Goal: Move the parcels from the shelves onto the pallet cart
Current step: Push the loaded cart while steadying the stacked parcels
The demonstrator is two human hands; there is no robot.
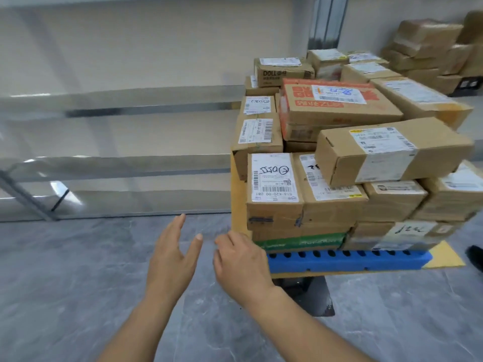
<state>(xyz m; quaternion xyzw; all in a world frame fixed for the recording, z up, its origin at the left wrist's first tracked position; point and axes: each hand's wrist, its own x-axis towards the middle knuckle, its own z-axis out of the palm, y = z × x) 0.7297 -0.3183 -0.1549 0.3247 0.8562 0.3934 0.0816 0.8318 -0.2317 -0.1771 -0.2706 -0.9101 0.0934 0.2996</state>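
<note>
1. The cart (238, 194) stands right of centre, and its yellow deck shows at the near edge and the left side.
2. A blue pallet (347, 259) with a row of holes along its side lies on the cart.
3. The parcels (326, 205) sit on the pallet, stacked several layers high. Most are brown cartons with white labels facing up.
4. A long box (392, 152) lies tilted on top of the stack at the cart's near right.
5. A red box (339, 108) sits behind the long box, towards the cart's middle.
6. A green box (300, 241) is in the bottom layer at the cart's near left corner, under a labelled box (274, 189) with handwriting on it.
7. The shelves (146, 100), made of metal rails, run along the wall left of the cart.
8. The left hand (172, 257) hovers over the floor (78, 270) left of the cart. Its fingers are straight and together, the thumb is spread wide, and it holds nothing.
9. The right hand (240, 259) is just at the cart's near left corner, back upward. Its fingers are loosely bent and grip nothing, but I cannot tell whether it touches the deck.
10. A second pile (428, 48) of cartons stands beyond the cart at the far right.
11. A black shoe (474, 254) shows right of the cart.
</note>
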